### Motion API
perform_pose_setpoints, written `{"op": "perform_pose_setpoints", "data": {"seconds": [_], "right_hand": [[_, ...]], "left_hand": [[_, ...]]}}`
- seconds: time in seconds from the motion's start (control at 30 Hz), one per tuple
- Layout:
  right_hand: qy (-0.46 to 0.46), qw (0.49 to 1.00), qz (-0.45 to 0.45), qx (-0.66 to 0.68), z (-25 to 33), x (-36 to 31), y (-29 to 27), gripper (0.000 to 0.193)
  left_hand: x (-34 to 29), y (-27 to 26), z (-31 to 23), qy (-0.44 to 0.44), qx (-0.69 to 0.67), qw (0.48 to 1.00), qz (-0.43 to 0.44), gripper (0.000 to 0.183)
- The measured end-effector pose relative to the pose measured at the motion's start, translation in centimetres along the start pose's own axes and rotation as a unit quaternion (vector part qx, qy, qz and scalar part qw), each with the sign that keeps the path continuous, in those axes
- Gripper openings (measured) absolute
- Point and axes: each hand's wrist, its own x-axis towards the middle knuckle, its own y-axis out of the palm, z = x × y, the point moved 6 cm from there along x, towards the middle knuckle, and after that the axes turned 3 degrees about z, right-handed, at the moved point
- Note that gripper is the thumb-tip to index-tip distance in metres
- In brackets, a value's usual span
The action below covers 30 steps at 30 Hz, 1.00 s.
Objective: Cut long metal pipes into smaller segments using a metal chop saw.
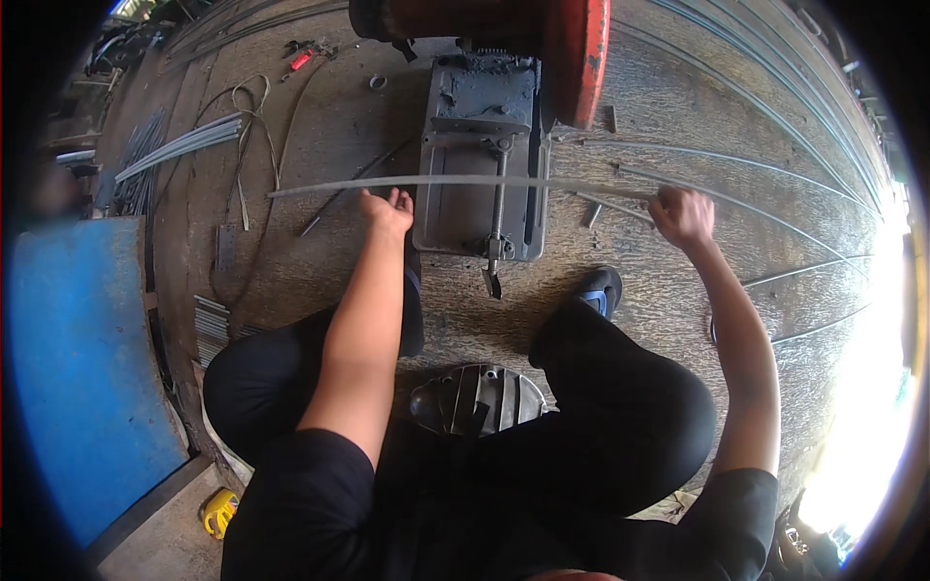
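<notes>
My left hand (388,212): palm up, fingers loosely spread, at the left part of a long, thin, grey metal rod (455,180); contact unclear. Rod: axis left-right, spanning the rectangular grey metal saw base (453,225). My right hand (684,215): closed round its right end.

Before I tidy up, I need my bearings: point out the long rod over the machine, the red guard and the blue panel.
Long rod (455,180): head view, mid-length.
Red guard (575,66): head view, its red side.
Blue panel (92,358): head view, middle of its face.
</notes>
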Motion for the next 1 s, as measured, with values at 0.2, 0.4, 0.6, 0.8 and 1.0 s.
{"op": "perform_pose_setpoints", "data": {"seconds": [0.2,0.4,0.6,0.8,1.0], "right_hand": [[-0.051,0.997,-0.050,-0.015,-5.8,-3.0,-3.7,0.020],[-0.066,0.986,-0.104,-0.109,-10.6,-0.1,-2.2,0.014],[0.026,0.993,-0.043,-0.105,-13.7,4.2,3.4,0.013],[0.049,0.995,-0.039,-0.082,-15.1,6.7,5.9,0.013],[0.094,0.984,0.008,-0.151,-16.1,8.2,8.6,0.016]], "left_hand": [[-1.1,1.1,1.5,-0.063,-0.075,0.992,0.082,0.046],[0.4,3.8,2.7,-0.072,-0.008,0.984,0.164,0.018],[2.3,9.0,0.3,0.016,0.128,0.958,0.255,0.010],[4.8,10.8,0.6,0.051,0.189,0.953,0.233,0.011],[6.6,9.7,0.7,0.128,0.353,0.924,0.065,0.040]]}}
